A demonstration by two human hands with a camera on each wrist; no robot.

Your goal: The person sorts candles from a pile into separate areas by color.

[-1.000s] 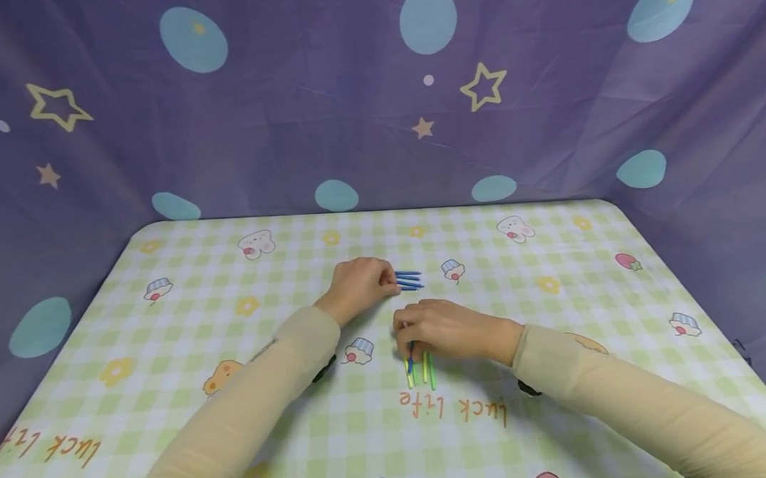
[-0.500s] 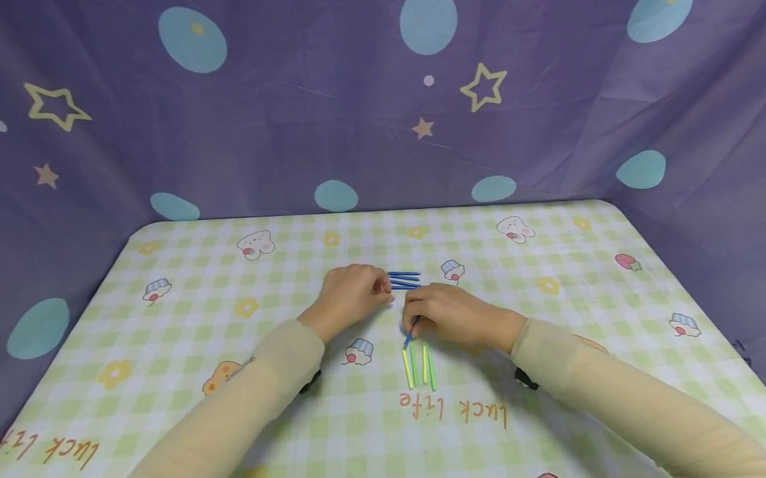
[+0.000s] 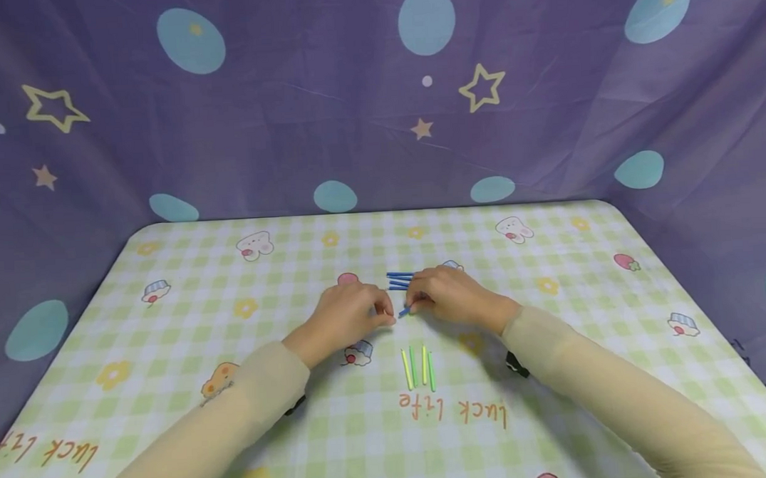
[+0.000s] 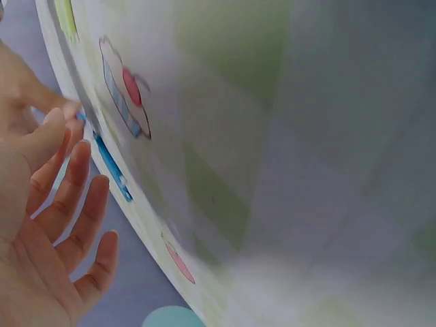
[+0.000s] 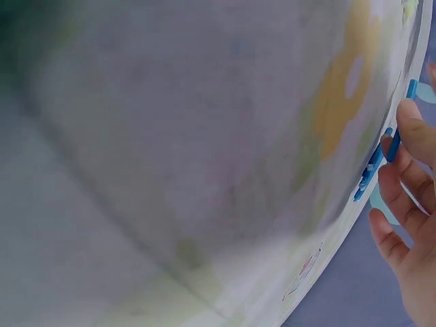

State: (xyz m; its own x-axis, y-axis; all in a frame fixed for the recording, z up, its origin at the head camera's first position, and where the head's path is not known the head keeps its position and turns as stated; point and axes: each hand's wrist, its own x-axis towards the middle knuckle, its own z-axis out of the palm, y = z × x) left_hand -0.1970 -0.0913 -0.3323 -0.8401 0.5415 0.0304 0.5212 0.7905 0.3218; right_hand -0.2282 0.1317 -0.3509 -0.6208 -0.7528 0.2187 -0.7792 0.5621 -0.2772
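Observation:
My right hand (image 3: 454,293) pinches a short, thin blue stick (image 5: 412,88) between thumb and fingers; in the head view its end points down to the left. Close by on the left, my left hand (image 3: 350,312) hovers low over the cloth, its fingertips near that end and nothing in its grasp. The left wrist view shows its fingers loosely spread. Several more blue sticks (image 3: 397,275) lie side by side just beyond the right fingers, which cover their right ends. Nearer the body lie yellow sticks (image 3: 407,370) and green sticks (image 3: 431,372) in a row.
A table (image 3: 186,276) with a green-and-white checked, cartoon-printed cloth lies under both hands. Behind it hangs a purple curtain (image 3: 257,145) with stars and blue ovals.
My right hand has lifted the blue stick from over the yellow and green sticks and carried it away from the body. My left hand has drawn back from the blue row, toward the body.

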